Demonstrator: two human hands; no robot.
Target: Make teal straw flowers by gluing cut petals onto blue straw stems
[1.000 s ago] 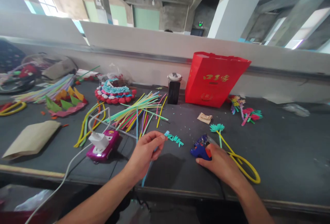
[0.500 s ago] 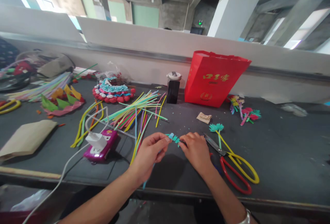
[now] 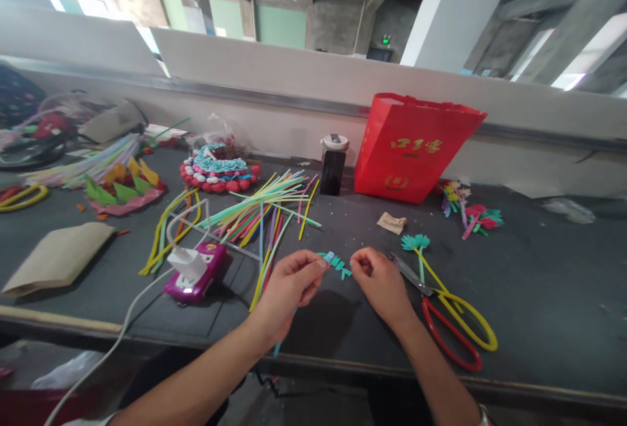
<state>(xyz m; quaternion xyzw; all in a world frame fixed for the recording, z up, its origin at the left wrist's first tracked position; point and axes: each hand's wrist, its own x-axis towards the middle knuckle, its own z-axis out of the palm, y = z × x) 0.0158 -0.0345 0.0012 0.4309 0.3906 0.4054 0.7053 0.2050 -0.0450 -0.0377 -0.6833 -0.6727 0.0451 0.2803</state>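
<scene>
My left hand (image 3: 289, 285) pinches a light blue straw whose top end carries a teal fringed strip (image 3: 336, 262). The straw's lower end (image 3: 278, 347) sticks out below my wrist. My right hand (image 3: 379, 282) pinches the other end of the teal strip, just right of the left fingers. Both hands hover above the dark table (image 3: 539, 295) near its front edge. A finished teal straw flower (image 3: 415, 243) lies just behind my right hand.
Scissors with red and yellow handles (image 3: 455, 331) lie right of my right hand. A spread of coloured straws (image 3: 264, 210), a purple device with a white plug (image 3: 193, 272), a red bag (image 3: 414, 148), a dark bottle (image 3: 333, 164) and paper flowers (image 3: 470, 210) stand around.
My right hand left the blue glue gun, moved left and took hold of the teal strip. The strip has shortened between the fingers since half a second ago.
</scene>
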